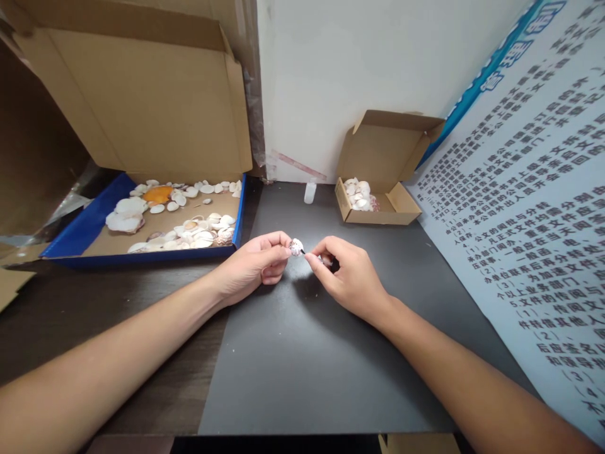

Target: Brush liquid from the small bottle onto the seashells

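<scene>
Between the thumb and fingers of my left hand (265, 257) is a small white shell (297, 247) with dark speckles, held just above the grey mat. My right hand (347, 271) is closed in a pinch close to the shell's right side. A thin dark tip (303, 251) pokes out from its fingertips and meets or nearly meets the shell. Something dark and shiny shows inside the curled right fingers, mostly hidden, so its kind cannot be told.
A blue-edged cardboard box (142, 255) on the left holds many white shells and an orange shell (157, 195). At the back right stands a small open carton (378, 217) with white shells. A small whitish bottle (310, 193) stands by the wall; a printed board (529, 189) leans at right.
</scene>
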Motion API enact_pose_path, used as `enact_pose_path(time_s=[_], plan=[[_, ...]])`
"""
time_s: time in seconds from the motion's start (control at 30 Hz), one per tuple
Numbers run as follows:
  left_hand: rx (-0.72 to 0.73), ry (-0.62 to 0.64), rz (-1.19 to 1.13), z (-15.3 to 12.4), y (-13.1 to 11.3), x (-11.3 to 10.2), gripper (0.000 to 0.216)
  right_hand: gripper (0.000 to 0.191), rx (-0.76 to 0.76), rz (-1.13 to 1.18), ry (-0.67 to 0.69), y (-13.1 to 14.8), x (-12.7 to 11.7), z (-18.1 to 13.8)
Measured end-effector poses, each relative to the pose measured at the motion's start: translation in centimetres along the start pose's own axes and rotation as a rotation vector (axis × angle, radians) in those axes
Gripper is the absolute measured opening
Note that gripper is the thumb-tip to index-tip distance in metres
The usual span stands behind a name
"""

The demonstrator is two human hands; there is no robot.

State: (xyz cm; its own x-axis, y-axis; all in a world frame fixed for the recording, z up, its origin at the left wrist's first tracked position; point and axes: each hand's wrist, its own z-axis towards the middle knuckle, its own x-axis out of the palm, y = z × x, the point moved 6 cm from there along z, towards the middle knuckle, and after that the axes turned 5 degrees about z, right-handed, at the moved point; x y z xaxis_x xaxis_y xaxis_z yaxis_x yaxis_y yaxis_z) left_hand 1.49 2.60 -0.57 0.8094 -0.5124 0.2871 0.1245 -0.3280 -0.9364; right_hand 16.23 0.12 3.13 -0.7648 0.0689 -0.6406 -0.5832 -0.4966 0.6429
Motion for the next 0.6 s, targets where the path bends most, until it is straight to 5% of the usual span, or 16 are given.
enact_pose_path(time_s=[0.2,0.6], plan=[[0.002,0.001,-0.002,-0.1,-0.1,0.1,0.017,0.019,-0.045,0.027,0.045,0.4,0.4,-0.1],[0.016,-0.029,0.002,0.1,-0.2,-0.2,0.019,0.020,0.097,0.012,0.092,-0.1,0.3,-0.1]])
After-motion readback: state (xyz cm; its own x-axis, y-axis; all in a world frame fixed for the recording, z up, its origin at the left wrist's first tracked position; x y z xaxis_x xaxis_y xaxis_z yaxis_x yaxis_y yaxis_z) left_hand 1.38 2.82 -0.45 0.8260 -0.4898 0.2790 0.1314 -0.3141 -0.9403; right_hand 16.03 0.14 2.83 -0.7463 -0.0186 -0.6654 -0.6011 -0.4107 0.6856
